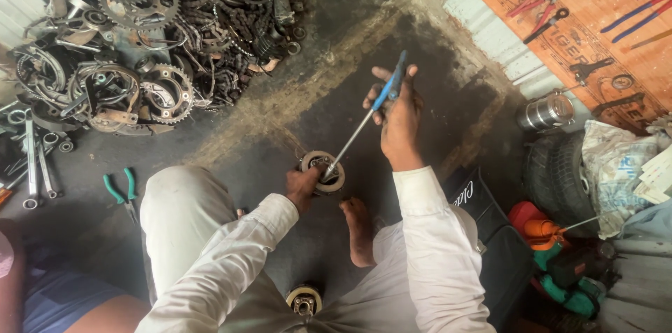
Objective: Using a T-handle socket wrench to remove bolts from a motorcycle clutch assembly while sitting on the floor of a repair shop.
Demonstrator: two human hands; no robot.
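Two hands at work, both mine, over the dark oily floor [280, 130]. Far out left of my left hand: spanners [35, 172] lying flat on the floor, then green-handled pliers [120, 189] a bit nearer, just beside my left knee. Above those, well apart from the hand, a big heap of sprockets & chains [140, 46].

My left hand [303, 187] is clenched round the near edge of a round metal hub part [323, 172], w/ thumb & fingers gripping the rim; it sits low, just over the floor, between my knees. My bare foot [359, 231] is on the floor just below-right of that hand, near it; can't tell if it touches the part.

A long T-handle wrench [360, 126] runs from the centre of the hub part up & right, tilted. My right hand [400, 119] is closed round its blue grip [390, 84] at the top end, fist tight, blue bar sticking out past the fingers.

Below both hands, close to my body, a second round metal part [304, 300] sits between my legs.

Right of the right hand: a shiny steel tin [546, 111] by the wall, an old tyre [556, 172] below it, orange & green power tools [560, 256] lower right. Up the wall, a board w/ pliers & cutters [553, 11] hung on it.
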